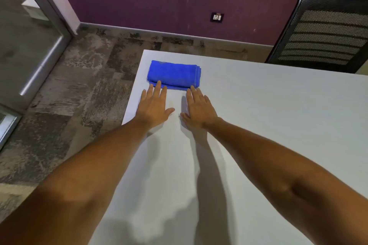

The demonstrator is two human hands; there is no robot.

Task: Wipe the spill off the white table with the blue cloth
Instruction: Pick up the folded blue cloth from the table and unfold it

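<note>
A folded blue cloth lies near the far left corner of the white table. My left hand is flat, palm down, fingers spread; its fingertips reach the cloth's near left edge. My right hand is also flat and open, with its fingertips at the cloth's near right corner. Neither hand grips the cloth. A faint pale streak on the table between the two hands may be the spill; I cannot tell for sure.
The table's left edge runs close to my left hand, with patterned floor beyond it. A black mesh chair stands at the far right corner. A purple wall with a socket is behind; a glass door is left.
</note>
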